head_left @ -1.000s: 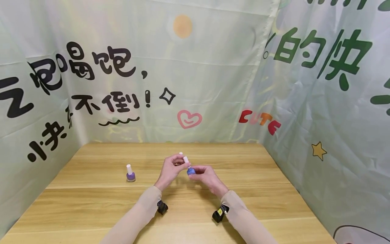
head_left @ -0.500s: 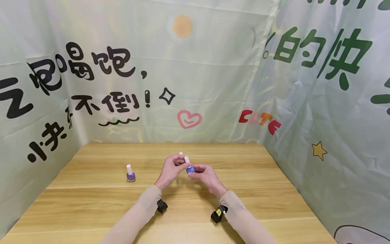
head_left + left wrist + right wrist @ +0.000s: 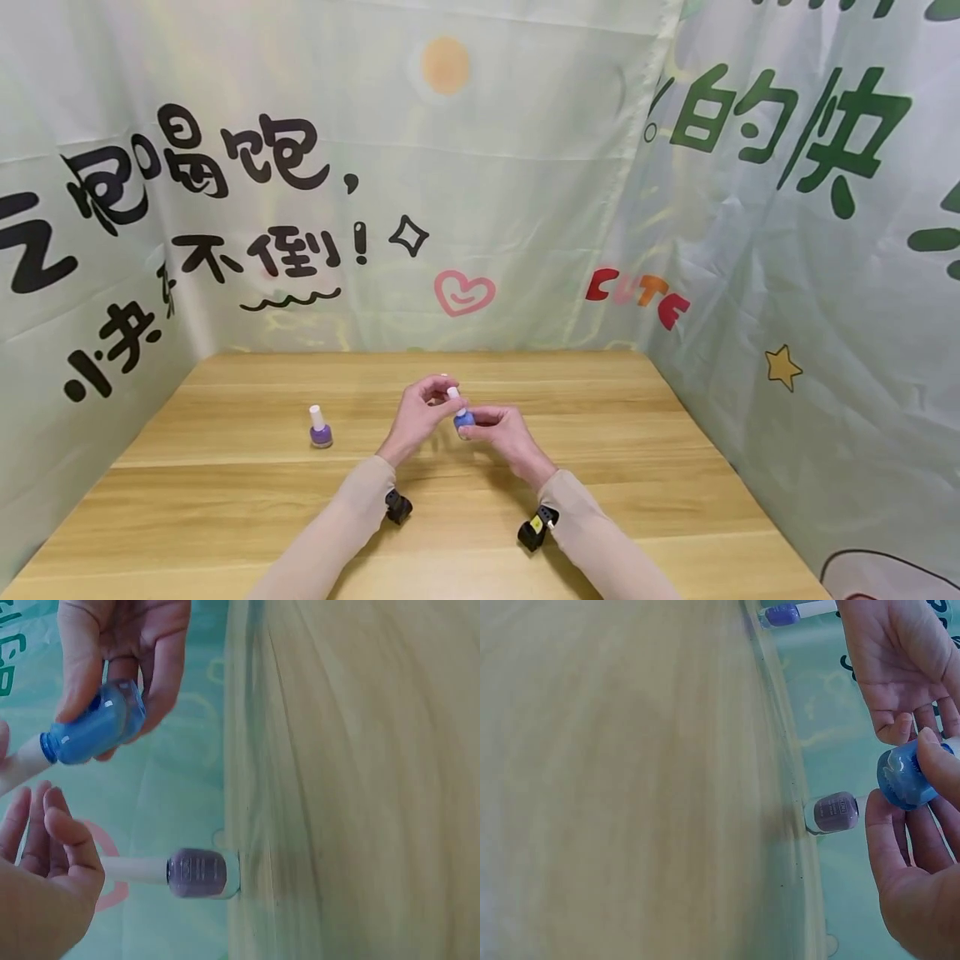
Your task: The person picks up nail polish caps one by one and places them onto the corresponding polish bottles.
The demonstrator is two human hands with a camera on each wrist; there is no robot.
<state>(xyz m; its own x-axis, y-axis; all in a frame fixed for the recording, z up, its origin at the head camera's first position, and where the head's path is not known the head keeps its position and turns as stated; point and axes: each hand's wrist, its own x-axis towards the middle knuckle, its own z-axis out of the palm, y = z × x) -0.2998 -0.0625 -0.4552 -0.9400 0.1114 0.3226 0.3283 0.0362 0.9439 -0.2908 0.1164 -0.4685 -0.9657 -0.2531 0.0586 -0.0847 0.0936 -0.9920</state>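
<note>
Over the middle of the table, both hands hold a nail polish bottle [image 3: 463, 421] with blue polish and a white cap. My left hand [image 3: 415, 419] pinches the white cap [image 3: 24, 764] between thumb and fingers. The right hand [image 3: 512, 433] grips the blue glass body, thumb on one side and fingers on the other. In the left wrist view the bottle lies tilted, its blue neck showing beside the cap. Behind the hands stands a mauve nail polish bottle [image 3: 199, 873], mostly hidden by the left hand in the head view.
A purple nail polish bottle [image 3: 321, 435] with a white cap stands upright on the left of the wooden table [image 3: 225, 517]. Printed cloth [image 3: 525, 208] hangs around the table's back and sides. Each wrist wears a black camera.
The blue bottle and both hands have shifted slightly left, with the grips on cap and body kept. The purple and mauve bottles stay in place; the head view has shifted a little.
</note>
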